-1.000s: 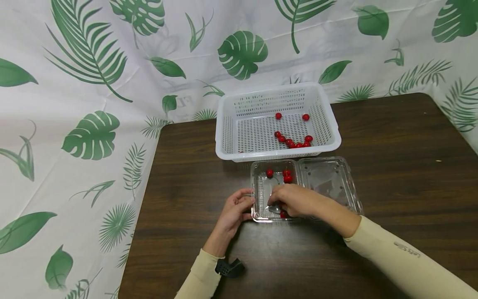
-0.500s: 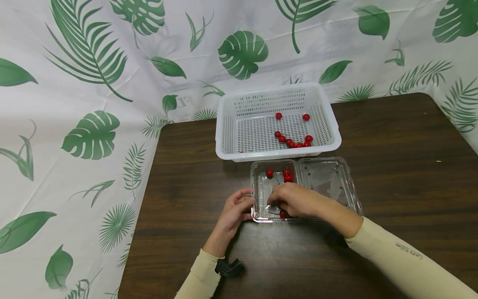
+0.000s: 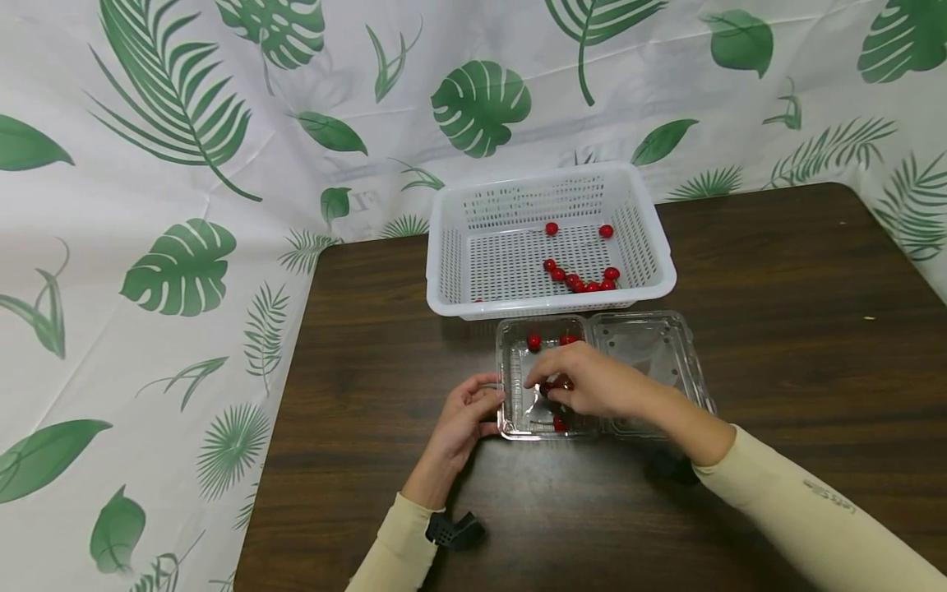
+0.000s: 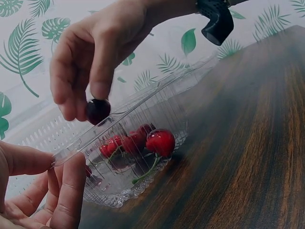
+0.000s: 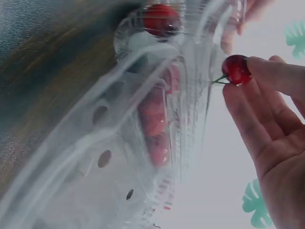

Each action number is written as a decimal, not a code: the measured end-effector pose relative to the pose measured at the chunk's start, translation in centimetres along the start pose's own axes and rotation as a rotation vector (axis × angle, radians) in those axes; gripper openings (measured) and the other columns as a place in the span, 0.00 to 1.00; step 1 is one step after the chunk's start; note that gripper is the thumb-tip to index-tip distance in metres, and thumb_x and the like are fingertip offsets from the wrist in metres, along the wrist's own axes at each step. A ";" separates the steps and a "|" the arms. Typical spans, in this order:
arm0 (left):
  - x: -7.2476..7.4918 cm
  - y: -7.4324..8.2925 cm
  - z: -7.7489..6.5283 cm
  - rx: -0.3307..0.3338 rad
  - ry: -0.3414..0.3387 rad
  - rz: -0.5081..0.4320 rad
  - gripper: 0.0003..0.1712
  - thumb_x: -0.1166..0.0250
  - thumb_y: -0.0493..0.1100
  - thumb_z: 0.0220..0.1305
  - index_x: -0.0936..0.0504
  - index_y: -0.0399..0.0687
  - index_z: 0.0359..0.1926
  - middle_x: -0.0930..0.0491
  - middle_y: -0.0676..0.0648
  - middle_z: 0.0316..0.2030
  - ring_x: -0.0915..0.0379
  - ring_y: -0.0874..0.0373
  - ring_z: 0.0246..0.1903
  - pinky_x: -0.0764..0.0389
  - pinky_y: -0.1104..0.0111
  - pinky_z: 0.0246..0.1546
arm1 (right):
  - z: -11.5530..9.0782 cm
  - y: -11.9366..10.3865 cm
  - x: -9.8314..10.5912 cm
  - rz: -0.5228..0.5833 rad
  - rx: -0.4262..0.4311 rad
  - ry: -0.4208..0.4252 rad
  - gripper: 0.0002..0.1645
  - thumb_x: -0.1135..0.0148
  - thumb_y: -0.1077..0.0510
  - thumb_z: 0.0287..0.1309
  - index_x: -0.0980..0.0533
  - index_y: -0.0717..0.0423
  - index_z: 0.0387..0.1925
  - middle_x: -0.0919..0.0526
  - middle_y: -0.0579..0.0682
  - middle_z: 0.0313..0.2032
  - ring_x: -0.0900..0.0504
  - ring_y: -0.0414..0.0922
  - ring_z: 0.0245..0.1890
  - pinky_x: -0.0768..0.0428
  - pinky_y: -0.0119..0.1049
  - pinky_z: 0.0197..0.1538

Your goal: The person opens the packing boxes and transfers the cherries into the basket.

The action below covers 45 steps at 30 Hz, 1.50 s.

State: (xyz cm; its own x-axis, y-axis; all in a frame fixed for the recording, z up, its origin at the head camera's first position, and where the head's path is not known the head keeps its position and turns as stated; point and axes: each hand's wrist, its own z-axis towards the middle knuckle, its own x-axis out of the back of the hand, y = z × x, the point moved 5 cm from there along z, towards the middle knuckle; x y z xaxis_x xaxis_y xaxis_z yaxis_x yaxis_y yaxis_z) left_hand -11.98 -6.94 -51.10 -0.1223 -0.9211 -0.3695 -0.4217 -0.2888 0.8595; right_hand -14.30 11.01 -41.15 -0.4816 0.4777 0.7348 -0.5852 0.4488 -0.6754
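My right hand is over the clear plastic clamshell box, pinching a dark red cherry between thumb and fingertips. A short green stem shows on that cherry in the right wrist view. At the box's left side, my left hand grips the rim between thumb and fingers. Inside the box, one cherry lies at the back left, another near the front edge. More red cherries at the back right are partly hidden by the right hand. The left wrist view shows a front cherry with a green stem.
Behind the box stands a white perforated basket with several cherries, most along its front right. The box's open lid lies flat to the right. All this is on a dark wooden table, with a leaf-patterned cloth behind.
My right hand has lifted from low in the box and shifted slightly toward the back, and the cherry between its fingers now shows. The left hand has stayed on the rim.
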 end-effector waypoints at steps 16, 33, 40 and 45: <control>0.2 -0.1 0.1 -0.006 0.010 -0.009 0.19 0.38 0.31 0.63 0.27 0.33 0.55 0.21 0.45 0.35 0.23 0.58 0.32 0.17 0.68 0.24 | -0.3 -0.9 4.2 0.135 -0.002 0.196 0.20 0.29 0.69 0.52 0.17 0.48 0.45 0.16 0.40 0.44 0.19 0.39 0.44 0.17 0.41 0.46; 0.1 -0.1 0.0 0.008 0.021 -0.001 0.20 0.38 0.31 0.62 0.29 0.32 0.55 0.23 0.48 0.32 0.24 0.58 0.30 0.18 0.69 0.22 | -1.3 2.3 9.2 0.250 -0.201 0.568 0.18 0.31 0.66 0.56 0.18 0.57 0.49 0.16 0.52 0.46 0.17 0.48 0.44 0.19 0.25 0.43; 0.1 -0.2 0.1 0.004 0.013 0.003 0.21 0.38 0.31 0.63 0.29 0.31 0.55 0.22 0.47 0.32 0.24 0.59 0.30 0.18 0.70 0.22 | -1.6 4.2 9.5 0.198 -0.296 0.646 0.17 0.30 0.66 0.56 0.18 0.58 0.49 0.17 0.52 0.48 0.19 0.49 0.48 0.19 0.29 0.48; 0.2 -0.2 0.1 -0.004 0.011 -0.001 0.20 0.38 0.31 0.62 0.28 0.32 0.55 0.21 0.46 0.34 0.24 0.58 0.31 0.18 0.69 0.23 | -1.6 5.2 9.4 0.143 -0.293 0.682 0.16 0.31 0.67 0.55 0.17 0.60 0.47 0.17 0.55 0.47 0.19 0.51 0.48 0.17 0.39 0.48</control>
State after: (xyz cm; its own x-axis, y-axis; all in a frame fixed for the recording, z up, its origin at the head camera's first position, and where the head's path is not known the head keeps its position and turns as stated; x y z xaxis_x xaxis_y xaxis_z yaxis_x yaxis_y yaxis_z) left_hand -12.00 -7.02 -51.36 -0.1123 -0.9235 -0.3667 -0.4183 -0.2908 0.8605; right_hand -20.83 18.99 -37.84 0.0261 0.8652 0.5007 -0.3044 0.4839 -0.8204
